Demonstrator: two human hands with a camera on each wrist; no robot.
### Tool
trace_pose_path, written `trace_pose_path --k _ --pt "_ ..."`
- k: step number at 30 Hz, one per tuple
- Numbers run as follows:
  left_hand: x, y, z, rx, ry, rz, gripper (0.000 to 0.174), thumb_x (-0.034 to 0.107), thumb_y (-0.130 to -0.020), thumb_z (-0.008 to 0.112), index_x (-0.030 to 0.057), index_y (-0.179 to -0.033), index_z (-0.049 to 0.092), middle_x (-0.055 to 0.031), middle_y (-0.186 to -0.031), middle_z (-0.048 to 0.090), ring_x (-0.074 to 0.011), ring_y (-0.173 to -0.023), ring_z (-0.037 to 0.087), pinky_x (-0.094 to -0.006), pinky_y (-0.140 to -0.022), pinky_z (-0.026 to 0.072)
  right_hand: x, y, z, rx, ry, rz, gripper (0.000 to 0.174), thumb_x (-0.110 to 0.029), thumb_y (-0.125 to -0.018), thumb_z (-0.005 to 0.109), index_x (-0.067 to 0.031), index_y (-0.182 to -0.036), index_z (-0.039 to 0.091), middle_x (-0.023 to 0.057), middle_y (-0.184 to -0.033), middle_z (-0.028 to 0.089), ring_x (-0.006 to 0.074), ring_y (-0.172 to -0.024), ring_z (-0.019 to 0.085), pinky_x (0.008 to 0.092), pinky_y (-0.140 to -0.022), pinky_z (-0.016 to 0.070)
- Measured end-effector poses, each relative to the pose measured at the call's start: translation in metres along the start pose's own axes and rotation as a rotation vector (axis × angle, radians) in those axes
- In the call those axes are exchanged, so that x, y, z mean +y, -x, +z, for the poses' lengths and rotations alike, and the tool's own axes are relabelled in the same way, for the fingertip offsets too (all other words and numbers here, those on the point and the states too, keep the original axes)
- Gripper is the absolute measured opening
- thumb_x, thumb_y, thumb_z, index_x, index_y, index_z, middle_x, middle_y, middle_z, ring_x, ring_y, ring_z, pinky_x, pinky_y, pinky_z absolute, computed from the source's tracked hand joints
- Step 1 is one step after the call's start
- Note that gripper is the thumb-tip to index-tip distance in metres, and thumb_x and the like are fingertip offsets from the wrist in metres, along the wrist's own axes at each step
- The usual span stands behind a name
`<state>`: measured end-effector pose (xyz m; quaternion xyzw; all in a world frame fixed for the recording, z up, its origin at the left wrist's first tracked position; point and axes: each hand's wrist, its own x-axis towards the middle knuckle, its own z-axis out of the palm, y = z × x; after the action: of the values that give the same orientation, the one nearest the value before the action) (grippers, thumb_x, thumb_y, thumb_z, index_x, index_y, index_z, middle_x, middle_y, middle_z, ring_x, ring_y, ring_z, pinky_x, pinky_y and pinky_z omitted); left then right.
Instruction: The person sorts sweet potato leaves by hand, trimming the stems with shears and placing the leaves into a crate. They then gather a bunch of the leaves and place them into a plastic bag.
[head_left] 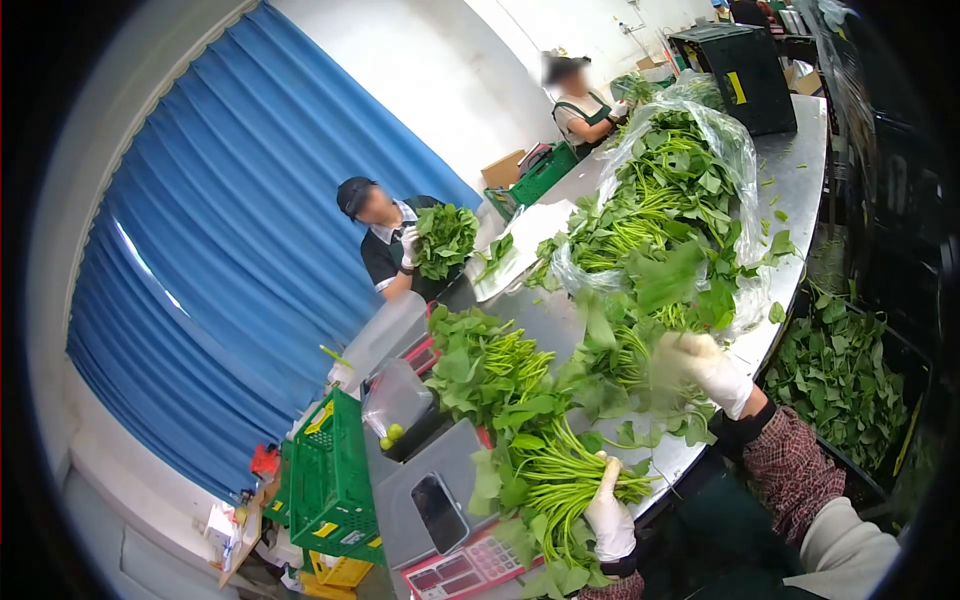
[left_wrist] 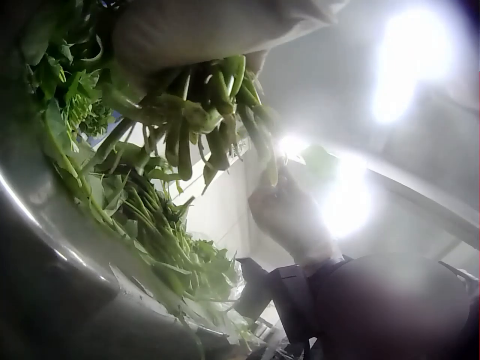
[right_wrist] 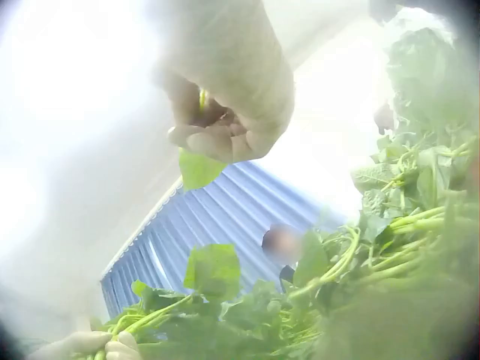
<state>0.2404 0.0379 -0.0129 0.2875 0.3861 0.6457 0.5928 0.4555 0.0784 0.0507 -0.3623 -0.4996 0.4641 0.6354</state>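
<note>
Gloved in white, my left hand (head_left: 610, 515) (left_wrist: 210, 34) grips a thick bunch of leafy greens (head_left: 555, 480) by the stems, whose ends (left_wrist: 217, 142) hang below the fingers in the left wrist view. My right hand (head_left: 705, 370) (left_wrist: 289, 217), also gloved and blurred in the head view, is raised to the right of that bunch. In the right wrist view my right hand (right_wrist: 232, 90) has curled fingers pinching a thin stem, with a leaf (right_wrist: 199, 169) hanging beneath. Beyond it lies a large heap of greens (head_left: 650, 210) on clear plastic.
On the metal table (head_left: 795, 190) stand a black crate (head_left: 735, 80), a phone (head_left: 440, 512) and a pink scale (head_left: 475, 568). Green crates (head_left: 335, 480) are at the left; a dark bin of leaves (head_left: 840, 380) is at the right. Two people (head_left: 385, 235) (head_left: 585, 115) handle greens across the table.
</note>
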Motion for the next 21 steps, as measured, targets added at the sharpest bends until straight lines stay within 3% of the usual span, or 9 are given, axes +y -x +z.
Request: trace_pose_path --k 4,8,9,10,12,14,16,20,21 --pt "0.004 0.000 0.004 -0.056 0.129 -0.075 0.023 0.000 -0.083 0.062 0.0033 -0.105 0.055 -0.0052 -0.093 0.060 -0.0162 -0.080 0.060 -0.0283 -0.074 0.0486 0.009 0.002 -0.023 0.182 -0.025 0.051 0.020 -0.019 -0.092 0.055 -0.0003 -0.096 0.061 0.0029 -0.088 0.062 0.0079 -0.073 0.054 0.0218 -0.070 0.0440" --pt "0.007 0.000 0.002 -0.099 0.055 -0.030 0.024 -0.002 -0.083 0.058 0.0032 -0.106 0.053 -0.0093 -0.100 0.062 -0.0161 -0.080 0.060 -0.0288 -0.074 0.0490 -0.016 0.016 -0.072 0.739 -0.565 -0.594 0.024 -0.024 -0.092 0.056 -0.0035 -0.105 0.059 0.0052 -0.102 0.062 0.0084 -0.080 0.056 0.0229 -0.073 0.0465" --pt "0.007 0.000 0.003 -0.109 0.040 -0.013 0.025 -0.002 -0.083 0.057 0.0024 -0.107 0.052 -0.0107 -0.102 0.062 -0.0154 -0.078 0.059 -0.0281 -0.073 0.0489 -0.023 0.017 -0.077 0.860 -0.790 -0.564 0.025 -0.023 -0.094 0.052 -0.0047 -0.109 0.058 0.0058 -0.098 0.064 0.0093 -0.079 0.059 0.0268 -0.069 0.0496" --pt "0.006 0.002 0.003 -0.113 0.039 -0.018 0.025 -0.002 -0.083 0.057 0.0024 -0.107 0.052 -0.0107 -0.102 0.062 -0.0154 -0.078 0.059 -0.0281 -0.073 0.0489 -0.006 0.017 -0.078 0.866 -0.788 -0.568 0.025 -0.023 -0.094 0.052 -0.0047 -0.109 0.058 0.0058 -0.098 0.064 0.0093 -0.079 0.059 0.0268 -0.069 0.0496" --pt "0.005 0.002 0.009 -0.131 0.065 -0.024 0.025 -0.003 -0.083 0.056 0.0017 -0.108 0.051 -0.0105 -0.101 0.062 -0.0152 -0.076 0.058 -0.0275 -0.071 0.0489 0.046 0.014 -0.075 0.380 -0.093 -0.223 0.031 -0.032 -0.092 0.055 -0.0048 -0.100 0.066 0.0047 -0.080 0.067 0.0118 -0.067 0.062 0.0306 -0.063 0.0511" --pt "0.000 0.000 0.009 -0.126 0.066 -0.023 0.022 0.000 -0.085 0.057 0.0031 -0.106 0.052 -0.0101 -0.101 0.062 -0.0142 -0.075 0.058 -0.0275 -0.069 0.0494 0.031 0.019 -0.015 0.295 0.678 0.032 0.039 -0.041 -0.086 0.059 -0.0039 -0.082 0.070 0.0032 -0.062 0.065 0.0143 -0.056 0.063 0.0317 -0.056 0.0504" --pt "0.001 0.001 0.009 -0.079 0.135 -0.064 0.019 -0.001 -0.086 0.059 0.0031 -0.104 0.053 -0.0095 -0.097 0.063 -0.0129 -0.075 0.057 -0.0250 -0.072 0.0468 0.038 0.002 0.002 0.145 0.916 0.350 0.038 -0.041 -0.079 0.068 -0.0039 -0.069 0.070 0.0025 -0.057 0.064 0.0147 -0.051 0.062 0.0293 -0.055 0.0496" --pt "0.013 0.007 0.009 -0.035 0.127 -0.093 0.018 0.001 -0.085 0.062 0.0037 -0.102 0.055 -0.0079 -0.094 0.063 -0.0125 -0.076 0.057 -0.0243 -0.071 0.0468 0.048 -0.016 0.013 0.046 0.981 0.392 0.026 -0.030 -0.080 0.068 -0.0042 -0.076 0.070 0.0024 -0.059 0.065 0.0128 -0.050 0.062 0.0274 -0.052 0.0488" --pt "0.015 0.008 0.011 -0.025 0.131 -0.103 0.018 0.000 -0.085 0.062 0.0030 -0.101 0.055 -0.0074 -0.092 0.063 -0.0125 -0.076 0.057 -0.0241 -0.071 0.0468 0.053 -0.017 0.010 0.137 0.808 0.355 0.023 -0.027 -0.079 0.068 -0.0044 -0.078 0.070 0.0027 -0.059 0.065 0.0120 -0.048 0.061 0.0267 -0.050 0.0482"
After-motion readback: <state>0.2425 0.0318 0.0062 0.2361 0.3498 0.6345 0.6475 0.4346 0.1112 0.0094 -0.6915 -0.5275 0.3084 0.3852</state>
